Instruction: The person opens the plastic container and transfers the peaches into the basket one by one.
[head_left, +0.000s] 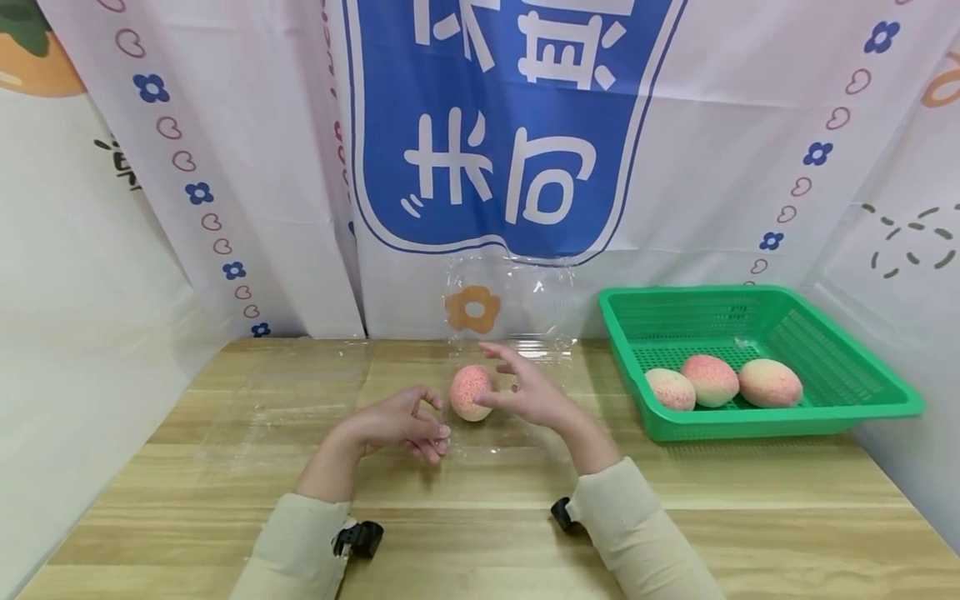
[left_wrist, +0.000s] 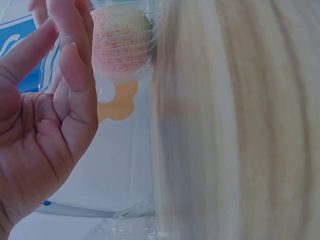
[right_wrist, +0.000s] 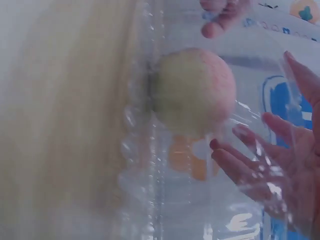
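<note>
A pink and cream peach [head_left: 472, 392] sits in the base of a clear plastic clamshell box [head_left: 517, 434] whose lid stands up behind it. The right hand [head_left: 534, 397] is at the peach's right side with fingers spread. Its thumb overlaps the peach in the head view; whether they touch I cannot tell. At the box's left edge is the left hand [head_left: 405, 422], fingers loosely bent and nothing gripped. The left wrist view shows its palm and the peach [left_wrist: 121, 42] behind ribbed plastic. Through clear plastic, the right wrist view shows the peach [right_wrist: 195, 92] and the spread fingers.
On the right of the wooden table [head_left: 465, 550], a green plastic basket [head_left: 750, 425] holds three more peaches [head_left: 710, 381]. Another clear plastic container [head_left: 300, 400] lies at the left. A white printed cloth [head_left: 285, 167] hangs behind the table.
</note>
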